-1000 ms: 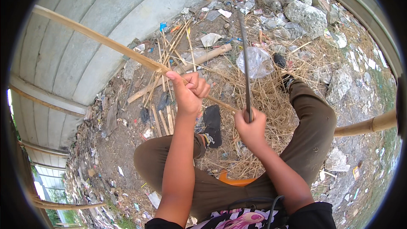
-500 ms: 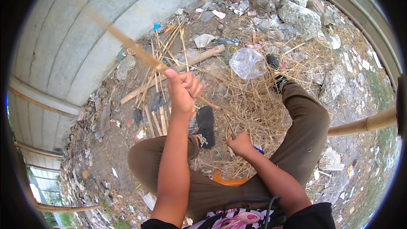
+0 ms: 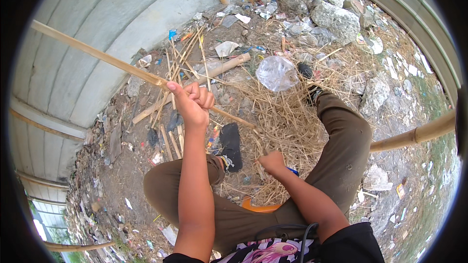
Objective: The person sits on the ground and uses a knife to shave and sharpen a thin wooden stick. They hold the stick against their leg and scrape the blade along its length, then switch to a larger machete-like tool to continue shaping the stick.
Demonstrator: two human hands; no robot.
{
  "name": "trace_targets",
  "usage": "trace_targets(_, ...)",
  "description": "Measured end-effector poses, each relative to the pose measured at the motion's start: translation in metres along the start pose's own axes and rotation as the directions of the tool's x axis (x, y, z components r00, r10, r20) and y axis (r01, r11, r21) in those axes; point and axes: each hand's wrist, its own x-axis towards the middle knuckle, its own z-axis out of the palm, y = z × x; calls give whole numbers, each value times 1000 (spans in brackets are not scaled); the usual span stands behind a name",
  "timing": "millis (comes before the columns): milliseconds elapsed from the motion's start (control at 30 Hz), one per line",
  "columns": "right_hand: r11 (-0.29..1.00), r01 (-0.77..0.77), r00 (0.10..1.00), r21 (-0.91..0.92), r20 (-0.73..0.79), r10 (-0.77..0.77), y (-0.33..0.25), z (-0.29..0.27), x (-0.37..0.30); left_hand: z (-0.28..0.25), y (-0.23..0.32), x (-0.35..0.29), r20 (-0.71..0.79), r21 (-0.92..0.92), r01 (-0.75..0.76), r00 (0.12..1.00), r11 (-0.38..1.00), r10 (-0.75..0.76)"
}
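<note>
My left hand is wrapped round a long bamboo strip, thumb along its top. The strip runs from the far left, through my grip, to a lower end above the dry shavings. My right hand is closed, nearer to me and to the right, on what looks like a knife. Only a short dark part of the knife shows; its blade is blurred and hard to make out. A bit of blue shows behind this hand. Pale bamboo shavings lie heaped between my feet.
Several split bamboo strips lie at the left beside a thick bamboo pole. A clear plastic bag rests by my right foot. Rocks and litter lie at the back. A concrete wall stands left; another bamboo pole juts in from the right.
My left hand and the bamboo strip have shifted left, and the strip's far end has dropped and become sharper. The dark blade, earlier reaching toward the strip's lower end, now barely shows.
</note>
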Motion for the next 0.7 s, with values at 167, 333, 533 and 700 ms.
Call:
trace_targets(167, 981, 119, 993, 151, -3, -120, -26, 7, -25, 0, -4, -1, -63, 7, -19, 998, 1000, 19)
trace_targets(333, 966, -221, 969, -133, 85, 234, 57, 17, 12, -9, 29, -4, -278, 23, -146, 949, 989, 147)
trace_targets(533, 775, -117, 986, -621, 19, 164, 34, -11, 2, -15, 189, -60, -204, 19, -432, 881, 902, 427)
trace_targets(700, 727, -130, 909, -674, -374, -184, 47, 0, 22, -80, 298, -185, -118, -49, -706, 707, 707, 698)
